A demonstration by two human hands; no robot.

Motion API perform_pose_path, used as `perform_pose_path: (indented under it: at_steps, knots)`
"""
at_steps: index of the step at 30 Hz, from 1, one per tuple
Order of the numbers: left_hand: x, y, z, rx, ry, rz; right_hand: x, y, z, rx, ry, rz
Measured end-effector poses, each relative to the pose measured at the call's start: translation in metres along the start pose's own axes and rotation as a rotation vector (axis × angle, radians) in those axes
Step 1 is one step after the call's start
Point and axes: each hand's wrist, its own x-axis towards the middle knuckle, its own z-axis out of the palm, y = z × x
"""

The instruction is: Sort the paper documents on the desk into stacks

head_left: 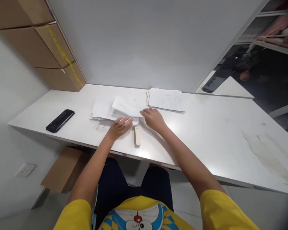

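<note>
A white paper sheet is lifted and curled above a paper stack on the white table. My right hand pinches this sheet by its right edge, fingertips closed on it. At the near edge of the papers, my left hand rests with its fingers slightly apart, touching the edge; its thumb is hidden. Between the two hands lies a cream stapler, pointing toward me. Behind my right hand sits another stack of printed sheets, its edges uneven.
A black phone lies toward the left end of the white table. Cardboard boxes are piled at the back left, with a yellow measuring tape hanging over them. A dark bottle lies at the back right. Below the table is another box.
</note>
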Motion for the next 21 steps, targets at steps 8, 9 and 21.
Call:
perform_pose_path:
  at_steps: [8, 9, 21]
  knots:
    - [0.010, 0.001, -0.003, 0.111, -0.019, 0.012, -0.005, 0.007, 0.011, 0.490, -0.016, 0.216]
    - [0.010, 0.001, -0.004, 0.148, 0.012, 0.036, -0.005, 0.008, 0.011, 0.564, 0.015, 0.358]
    - [0.010, -0.001, 0.004, 0.141, -0.068, 0.118, 0.023, -0.028, 0.028, 1.490, -0.004, 0.974]
